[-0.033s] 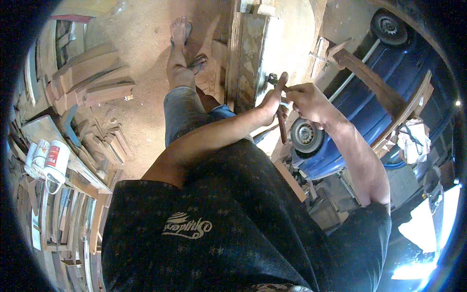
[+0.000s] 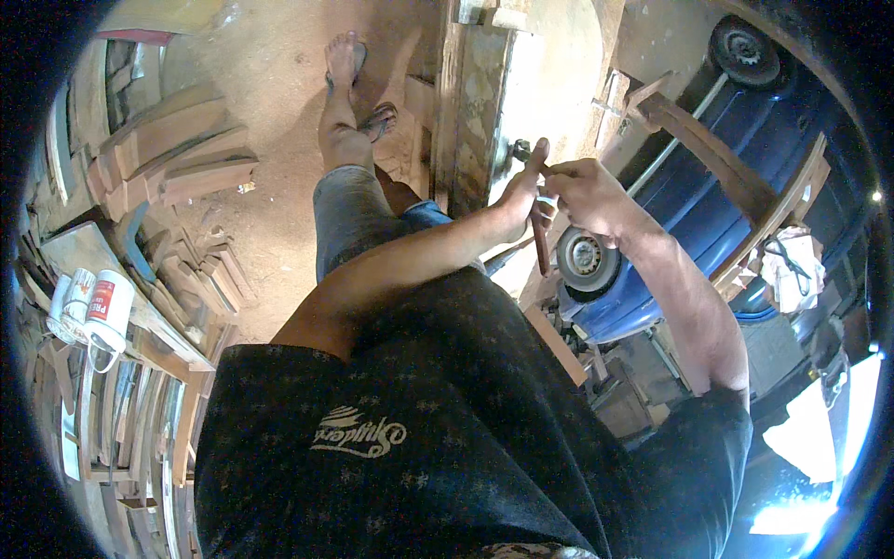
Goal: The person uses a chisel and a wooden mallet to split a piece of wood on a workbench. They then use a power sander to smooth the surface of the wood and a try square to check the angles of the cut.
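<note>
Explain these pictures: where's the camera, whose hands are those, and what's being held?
No machine here: these are one person's bare left hand and bare right hand. The fisheye camera sits on that person's head, looking down, so straight edges bend. The left hand holds a slim, reddish-brown, wood-like stick; the right hand curls close by, and whether it holds anything is unclear. Glare hides detail on the flat, pale surface beyond; a long blue vehicle stands at right.

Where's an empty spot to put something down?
On the brown floor: between the stacked planks and the leg, and between the foot and wooden bench. It's crowded around the left hand, right hand and brown stick, and lower left by the white tub and piled wood.
</note>
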A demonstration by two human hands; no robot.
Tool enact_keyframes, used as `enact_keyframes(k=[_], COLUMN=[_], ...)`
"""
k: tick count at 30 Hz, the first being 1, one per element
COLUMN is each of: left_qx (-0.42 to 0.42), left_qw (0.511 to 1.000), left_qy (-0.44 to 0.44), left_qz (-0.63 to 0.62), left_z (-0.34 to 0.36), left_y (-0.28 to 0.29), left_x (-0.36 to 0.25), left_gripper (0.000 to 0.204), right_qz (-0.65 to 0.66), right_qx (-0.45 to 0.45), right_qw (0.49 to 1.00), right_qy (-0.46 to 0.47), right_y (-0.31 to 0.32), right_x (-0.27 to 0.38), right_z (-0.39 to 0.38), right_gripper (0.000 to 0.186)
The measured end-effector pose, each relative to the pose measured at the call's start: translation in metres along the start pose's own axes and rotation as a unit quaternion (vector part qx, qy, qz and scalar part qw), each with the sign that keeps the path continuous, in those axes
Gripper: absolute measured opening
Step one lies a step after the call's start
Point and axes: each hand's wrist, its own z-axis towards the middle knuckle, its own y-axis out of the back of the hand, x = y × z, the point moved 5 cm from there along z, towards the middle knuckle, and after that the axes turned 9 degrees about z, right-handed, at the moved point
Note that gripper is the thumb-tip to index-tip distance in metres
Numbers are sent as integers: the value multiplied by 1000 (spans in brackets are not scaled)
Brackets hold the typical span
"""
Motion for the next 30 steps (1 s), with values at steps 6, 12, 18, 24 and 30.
enact_keyframes(k=[6,12,18,24,30], left_qx=[-11,-28,-36,-106,-37], left_qw=[992,986,985,990,997], left_qy=[11,-9,-22,-18,-26], left_qz=[-129,-163,-167,-92,-60], left_z=[7,-11,-1,6,16], left_y=[-5,-8,-7,-2,5], left_x=[2,-8,1,4,16], left_gripper=[47,44,46,50,47], right_qz=[62,39,149,282,134], right_qx=[-28,-60,-8,58,55], right_qw=[995,997,987,941,975], right_qy=[-66,14,-57,-180,-166], right_y=[-19,-26,-25,-38,-38], right_x=[-1,-1,-17,-12,-19], right_z=[1,-2,-9,-24,-9], right_gripper=[24,24,38,61,38])
